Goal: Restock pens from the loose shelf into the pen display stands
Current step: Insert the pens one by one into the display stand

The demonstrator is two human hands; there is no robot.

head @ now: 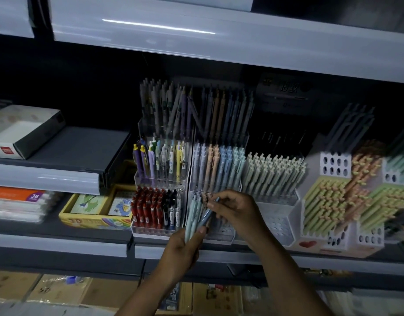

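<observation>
Before the stand (221, 234), left hand (182, 250) grips pens (192, 213); right hand (238, 213) pinches 1 blue pen (208, 215).

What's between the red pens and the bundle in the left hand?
Head view: black and white pens stand between the red pens and the left hand's bundle.

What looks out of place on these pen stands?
In the back tier of the clear stand, a few grey and purple pens lean diagonally, crossing each other instead of standing upright like their neighbours. Nothing looks spilled or damaged.
</observation>
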